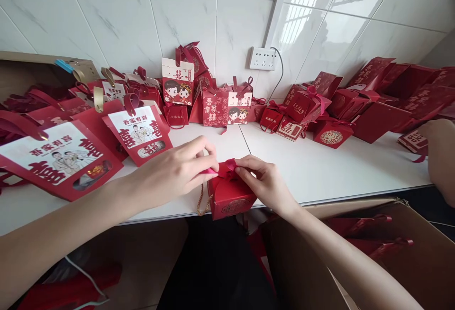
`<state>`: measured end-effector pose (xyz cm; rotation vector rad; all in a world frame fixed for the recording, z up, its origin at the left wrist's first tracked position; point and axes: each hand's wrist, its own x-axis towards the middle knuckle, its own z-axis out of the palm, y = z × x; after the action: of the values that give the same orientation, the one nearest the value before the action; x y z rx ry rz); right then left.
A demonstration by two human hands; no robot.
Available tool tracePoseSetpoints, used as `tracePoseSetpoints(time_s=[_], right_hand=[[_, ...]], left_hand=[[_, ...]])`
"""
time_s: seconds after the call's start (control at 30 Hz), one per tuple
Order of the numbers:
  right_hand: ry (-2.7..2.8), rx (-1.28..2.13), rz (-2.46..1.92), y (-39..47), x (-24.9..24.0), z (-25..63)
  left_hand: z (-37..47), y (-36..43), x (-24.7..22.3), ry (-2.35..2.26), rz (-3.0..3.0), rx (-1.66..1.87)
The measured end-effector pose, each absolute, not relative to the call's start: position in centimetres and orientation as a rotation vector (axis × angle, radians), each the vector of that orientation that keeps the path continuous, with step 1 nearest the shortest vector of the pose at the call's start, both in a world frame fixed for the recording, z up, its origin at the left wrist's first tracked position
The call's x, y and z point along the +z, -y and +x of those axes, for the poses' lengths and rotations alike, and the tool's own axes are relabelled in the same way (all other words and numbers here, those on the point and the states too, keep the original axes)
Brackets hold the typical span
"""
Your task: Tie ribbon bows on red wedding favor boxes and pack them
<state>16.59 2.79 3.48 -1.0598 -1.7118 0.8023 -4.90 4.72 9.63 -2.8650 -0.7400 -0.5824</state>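
Note:
A red gift box [232, 199] with a round gold pattern on its front sits at the front edge of the white table [284, 172]. A gold cord handle [203, 203] hangs at its left side. On top of the box is a red ribbon [231, 164], looped and crossed at the middle. My left hand [186, 165] pinches the pinkish-red ribbon end over the box's left side. With thumb and fingers closed, my right hand [265, 179] grips the ribbon loop at the top right of the box.
Red gift bags [140, 132] crowd the left, and more boxes [305, 104] line the wall to the right. A socket strip [263, 59] is on the wall. Another person's hand [442, 153] is at far right. Below lies an open cardboard box [298, 248].

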Motion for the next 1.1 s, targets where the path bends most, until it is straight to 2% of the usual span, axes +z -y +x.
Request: tracePoseSetpoints(time_s=[0.2, 0.57, 0.8, 1.1], right_hand=[[1.54, 0.942, -1.039, -3.0, 3.6, 16.0], [1.58, 0.965, -1.087, -3.3, 3.5, 16.0], [1.366, 1.047, -1.02, -3.7, 3.5, 17.9], [1.5, 1.028, -1.115, -3.2, 4.5, 19.5]], left_hand=[[-3.1, -5.6, 10.5, 0.596, -3.037, -0.688], [-0.5, -8.0, 10.4, 0.76, -3.241, -0.774], [-3.0, -8.7, 10.4, 1.192, -3.293, -0.937], [-5.9, -7.7, 9.1, 1.567, -3.269, -0.745]])
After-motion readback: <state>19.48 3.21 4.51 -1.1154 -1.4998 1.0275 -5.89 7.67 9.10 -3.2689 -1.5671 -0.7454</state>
